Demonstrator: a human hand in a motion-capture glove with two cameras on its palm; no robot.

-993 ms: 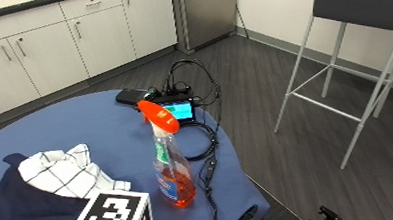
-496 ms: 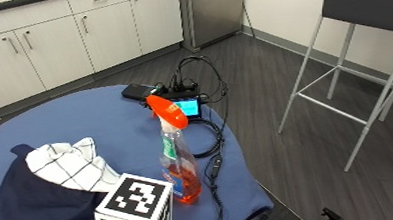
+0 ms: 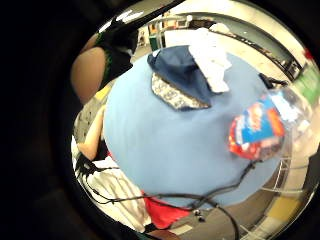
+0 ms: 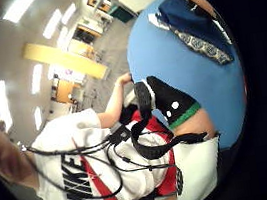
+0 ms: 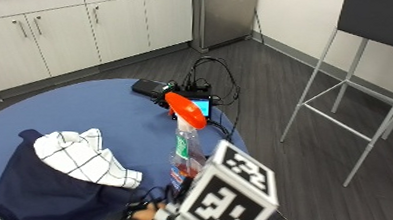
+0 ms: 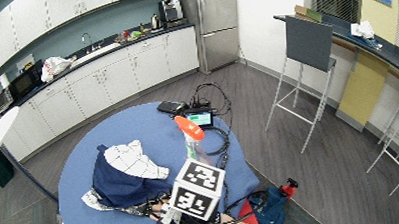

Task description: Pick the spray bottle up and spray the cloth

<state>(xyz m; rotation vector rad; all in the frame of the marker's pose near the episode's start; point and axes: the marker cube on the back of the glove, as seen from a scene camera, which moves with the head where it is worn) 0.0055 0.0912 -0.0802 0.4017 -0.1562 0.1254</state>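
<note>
White kitchen cabinets [image 5: 73, 32] and grey plank flooring surround a round blue surface [image 5: 109, 116]. On this surface, a clear spray bottle [image 5: 184, 149] with an orange trigger head stands upright near the edge that faces the tall stool [image 5: 365, 72]. Beside the bottle, toward the cabinets, lies a white checked cloth [image 5: 81, 157], draped over a dark navy cloth [image 5: 46, 193]; a patterned grey cloth [image 3: 177, 95] shows under the navy one in the little-finger palm view. Beyond the bottle, at the far rim of the surface, sits a small device with a lit screen [image 5: 200, 106], next to a black box [image 5: 147, 87] and a tangle of black cables [image 5: 214, 78]. The gloved right hand [image 5: 153, 214] is low at the near edge of the surface, just in front of the bottle and not touching it; only a small part of it shows, so the state of the fingers cannot be told. In the little-finger palm view the bottle's red and blue label appears near the hand, with the cloths farther across the surface.
</note>
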